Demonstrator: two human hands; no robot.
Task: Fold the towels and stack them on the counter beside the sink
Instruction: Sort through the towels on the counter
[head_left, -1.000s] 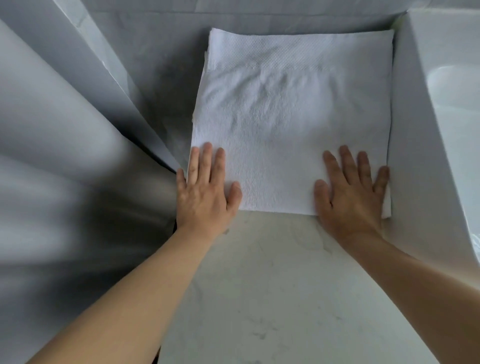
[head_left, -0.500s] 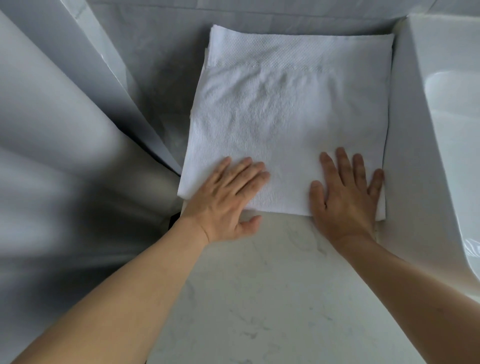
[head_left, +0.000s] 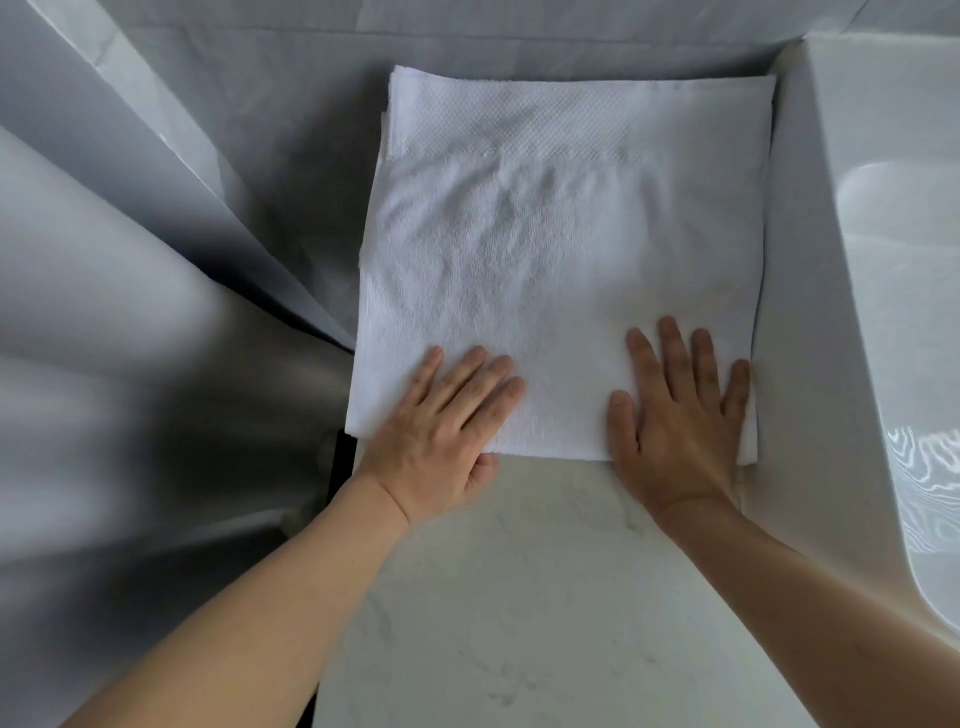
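White folded terry towel lies flat on the pale marbled worktop, pushed into the far corner, its right edge running just beside the white glossy sink wall. Roughly square, slightly longer near-to-far; a waffle-weave band crosses the far end. Layered edges show at the far left corner, so it is likely folded more than once or sitting on another towel, cannot tell which.

Left hand rests on the near left corner, fingers straight and slanting toward far right, thumb off the near hem on the worktop. Grip released, holds nothing, palm only pressing. Right hand lies flat on the near right corner, fingers spread and pointing far, heel of the palm over the hem. Also released, pressing not pinching.

Both hands sit at the near edge, so the cloth lies wholly to the far side of them; each hand is nearest its own corner. Judgement: smoothing or squaring the fold; any next fold would need pinching the near hem.

Grey blurred panels fill the left.
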